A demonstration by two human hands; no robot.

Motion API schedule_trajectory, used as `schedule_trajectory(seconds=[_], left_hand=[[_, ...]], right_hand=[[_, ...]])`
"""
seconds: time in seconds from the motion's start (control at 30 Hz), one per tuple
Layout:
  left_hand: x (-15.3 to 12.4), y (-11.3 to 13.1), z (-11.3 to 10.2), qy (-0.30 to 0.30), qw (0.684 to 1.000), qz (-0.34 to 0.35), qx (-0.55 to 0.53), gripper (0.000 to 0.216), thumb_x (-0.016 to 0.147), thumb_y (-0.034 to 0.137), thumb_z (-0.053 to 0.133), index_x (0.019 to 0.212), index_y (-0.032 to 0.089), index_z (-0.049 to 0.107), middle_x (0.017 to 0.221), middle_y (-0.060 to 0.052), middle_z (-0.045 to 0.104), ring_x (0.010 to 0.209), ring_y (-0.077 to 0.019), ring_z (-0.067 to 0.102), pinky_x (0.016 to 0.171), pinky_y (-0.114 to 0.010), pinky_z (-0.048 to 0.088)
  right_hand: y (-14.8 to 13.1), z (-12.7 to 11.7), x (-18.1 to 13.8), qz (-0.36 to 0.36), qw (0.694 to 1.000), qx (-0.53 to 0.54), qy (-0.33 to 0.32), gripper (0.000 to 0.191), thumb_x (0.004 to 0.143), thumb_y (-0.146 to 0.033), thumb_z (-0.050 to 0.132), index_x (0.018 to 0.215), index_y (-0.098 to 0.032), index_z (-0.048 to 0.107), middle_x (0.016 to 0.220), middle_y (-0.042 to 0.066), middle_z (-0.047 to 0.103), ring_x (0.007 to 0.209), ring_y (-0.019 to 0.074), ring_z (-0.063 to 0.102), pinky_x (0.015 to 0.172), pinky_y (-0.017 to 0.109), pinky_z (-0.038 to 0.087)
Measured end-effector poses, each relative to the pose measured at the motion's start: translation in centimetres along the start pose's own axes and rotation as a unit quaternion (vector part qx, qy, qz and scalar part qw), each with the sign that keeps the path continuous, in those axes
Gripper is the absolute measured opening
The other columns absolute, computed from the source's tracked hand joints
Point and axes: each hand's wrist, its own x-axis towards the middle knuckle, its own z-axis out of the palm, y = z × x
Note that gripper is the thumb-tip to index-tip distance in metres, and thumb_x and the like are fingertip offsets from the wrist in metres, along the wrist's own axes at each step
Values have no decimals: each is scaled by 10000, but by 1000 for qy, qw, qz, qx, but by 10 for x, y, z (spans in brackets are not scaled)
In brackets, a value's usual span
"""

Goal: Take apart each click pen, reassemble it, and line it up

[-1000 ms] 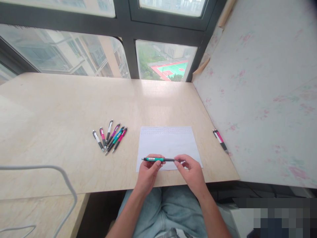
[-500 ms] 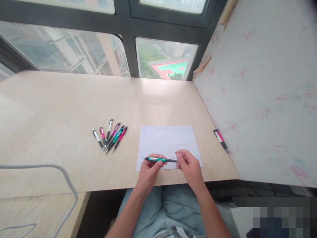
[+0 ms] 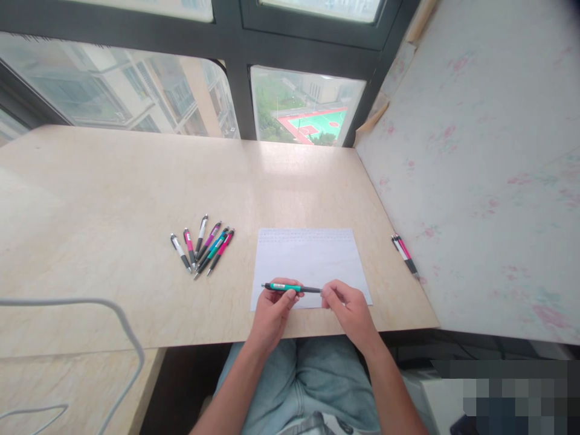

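Note:
A green pen with a black grip lies level above the paper, its clip end to the left. My left hand is closed around its barrel, thumb on the near side. At the tip end, the thumb and fingers of my right hand pinch together on the pen's point, which they partly cover. Beneath both hands lies a white sheet of paper with rows of small writing along its top; the hands hide part of its near edge.
Several pens in white, pink, purple, blue and green lie bunched left of the paper. Two more pens rest against the papered wall on the right. A grey cable loops over the table at the left. Windows stand behind.
My right hand's fingers have closed from a more spread pose onto the pen's tip. The pen stays in my left hand, almost in the same place.

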Motion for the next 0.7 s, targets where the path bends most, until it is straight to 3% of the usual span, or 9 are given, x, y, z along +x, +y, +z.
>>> schedule_trajectory(seconds=[0.1,0.23,0.3,0.47,0.7], left_hand=[[0,-1,-1,-10,1000,3,5,159,756,241,807,878,170,734,909,-49,720,789,-130,645,782,-250,501],[-1,-2,-1,-20,999,13,23,162,757,237,807,886,168,738,913,-53,715,804,-144,648,788,-263,497],[-1,-2,-1,-23,999,15,32,151,766,237,799,886,169,738,910,-52,713,802,-143,647,787,-261,494],[1,-3,-1,-10,1000,8,15,156,765,247,800,885,175,731,902,-45,712,794,-133,641,767,-243,497],[1,2,2,10,1000,-5,-23,170,741,228,817,875,172,728,903,-40,716,767,-119,645,755,-234,516]], right_hand=[[2,0,3,-2,1000,-27,0,382,977,-426,472,715,-194,628,632,10,631,625,159,597,611,270,461],[5,5,4,-4,996,-32,84,265,936,-416,547,981,-193,683,826,45,693,778,189,653,654,273,499],[7,8,4,4,994,-17,105,278,926,-424,563,1044,-195,670,806,40,690,750,189,665,653,279,513],[3,9,2,15,997,31,72,290,957,-444,514,935,-194,660,664,12,651,634,173,648,615,280,512],[-4,8,-1,-25,998,-21,51,173,917,-361,584,916,-207,663,856,44,694,773,191,646,691,287,505]])
